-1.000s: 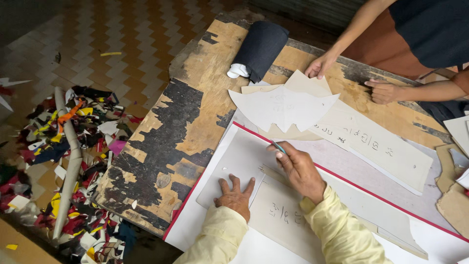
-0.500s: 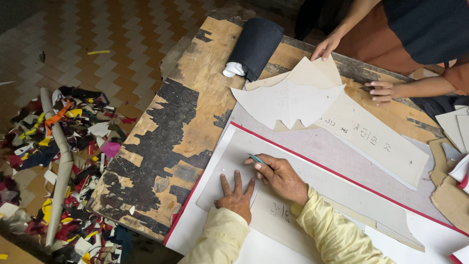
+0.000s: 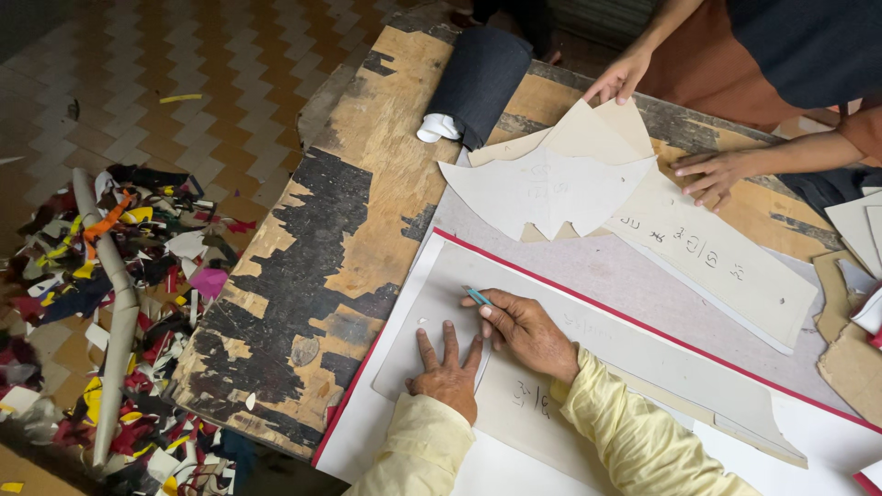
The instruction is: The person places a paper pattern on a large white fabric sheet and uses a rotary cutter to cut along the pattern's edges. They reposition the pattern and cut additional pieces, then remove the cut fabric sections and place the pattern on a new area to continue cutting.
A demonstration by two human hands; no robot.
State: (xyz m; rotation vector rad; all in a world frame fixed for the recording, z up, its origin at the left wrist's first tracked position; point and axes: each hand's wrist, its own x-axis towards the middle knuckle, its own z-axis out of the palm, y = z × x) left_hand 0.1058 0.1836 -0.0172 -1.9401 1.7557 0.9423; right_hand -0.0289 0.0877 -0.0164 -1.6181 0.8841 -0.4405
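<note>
We press our left hand (image 3: 447, 375) flat, fingers spread, on the long grey card pattern (image 3: 588, 367), which lies across white sheet on the worn bench (image 3: 312, 276). Our right hand (image 3: 528, 332) is closed around a teal pencil (image 3: 479, 297), tip at the pattern's upper edge.

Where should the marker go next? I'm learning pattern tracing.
Probably on along the card pattern's edge: the right hand holds a blue marker at that edge, while the left hand presses the pattern flat on the white fabric.
</note>
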